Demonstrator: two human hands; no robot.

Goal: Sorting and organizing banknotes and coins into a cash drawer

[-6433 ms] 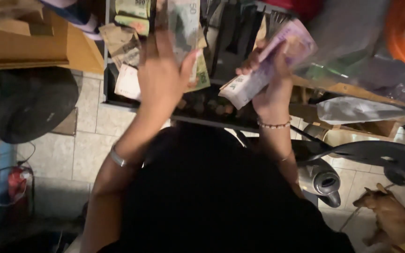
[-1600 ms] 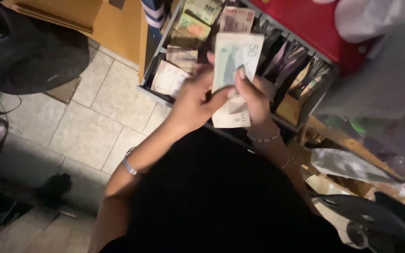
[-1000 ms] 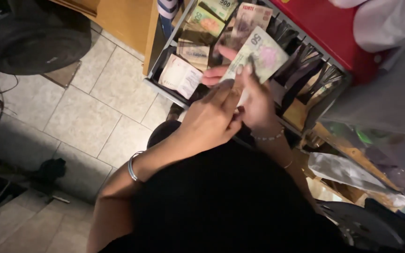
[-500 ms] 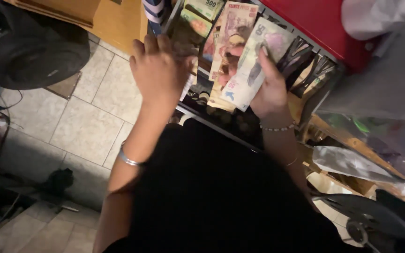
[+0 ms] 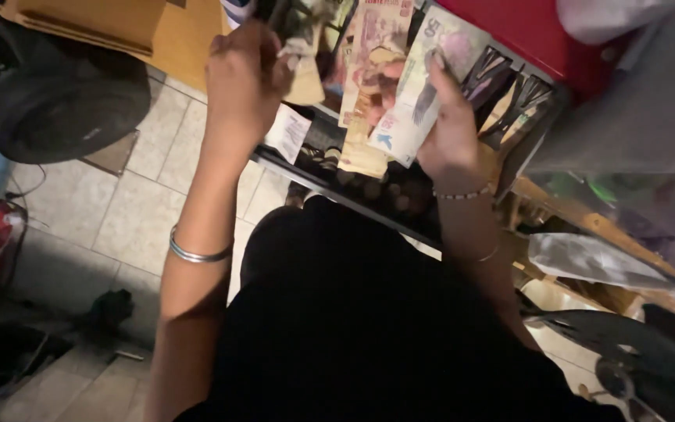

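My right hand [image 5: 448, 133] grips a fanned stack of banknotes [image 5: 400, 94] upright over an open black cash drawer [image 5: 369, 199]. My left hand [image 5: 244, 78] is raised at the drawer's left side and pinches a folded banknote [image 5: 305, 66] between its fingers, apart from the stack. A silver bangle circles my left forearm and a beaded bracelet my right wrist. More notes and a white slip [image 5: 287, 134] lie in the drawer's compartments, and coins [image 5: 384, 191] fill its front row.
A red box [image 5: 533, 31] stands behind the drawer. A wooden counter [image 5: 173, 35] with cardboard is at upper left, a dark round fan [image 5: 64, 105] below it. Tiled floor [image 5: 134, 211] is on the left. Plastic bags [image 5: 595, 262] lie at right.
My left hand has lifted from the drawer's left compartments with one folded note pinched in it. My right hand still holds the fanned stack, shifted slightly right.
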